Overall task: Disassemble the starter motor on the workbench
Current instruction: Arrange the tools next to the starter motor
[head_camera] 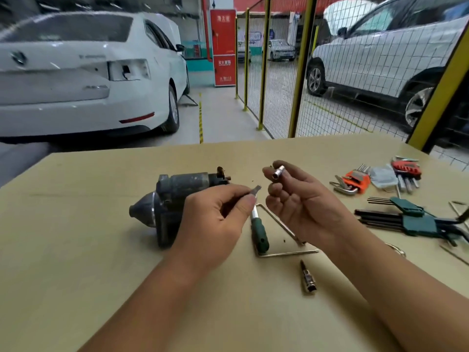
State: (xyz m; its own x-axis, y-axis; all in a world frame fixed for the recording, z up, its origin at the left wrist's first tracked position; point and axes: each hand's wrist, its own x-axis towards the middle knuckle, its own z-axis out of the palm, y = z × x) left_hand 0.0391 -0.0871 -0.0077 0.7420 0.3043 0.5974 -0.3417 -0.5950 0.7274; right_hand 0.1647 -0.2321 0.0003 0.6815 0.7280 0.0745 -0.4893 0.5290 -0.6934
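Forearms lowest in frame, both raised over the bench [76, 224]. Left hand [218, 219] pinched a small flat-tipped bit [256, 191] between thumb and forefinger; right hand [302, 201] held a short silver socket [278, 172] at the fingertips, other fingers loosely curled. Bit and socket close together, not touching. Probably mating bit to socket before any fastener got turned, so disassembly looked barely begun.

Starter motor [177, 201] lay on its side on the bench, just behind the left hand, cone-shaped nose pointing left, terminal end toward the middle. Still in one piece as far as visible. Cast grey housing, so judged heavy, rigid, and inclined to roll on its round body. Surface looked dull and grimy, maybe slightly greasy, hard to say at this blur. Best hold would be a full grip round the cylindrical body, clear of the terminal studs, which looked like the weaker part.

Just right of the motor: green-handled driver [259, 232], lying across bent L-shaped keys [286, 253]. Nearer the camera, a loose bit adapter [307, 280]. Far right: orange hex key set [355, 180], red hex key set [406, 170], dark green hex key set [406, 219]. Beyond the bench, a white car [83, 72] and yellow-framed mesh fence [302, 72].
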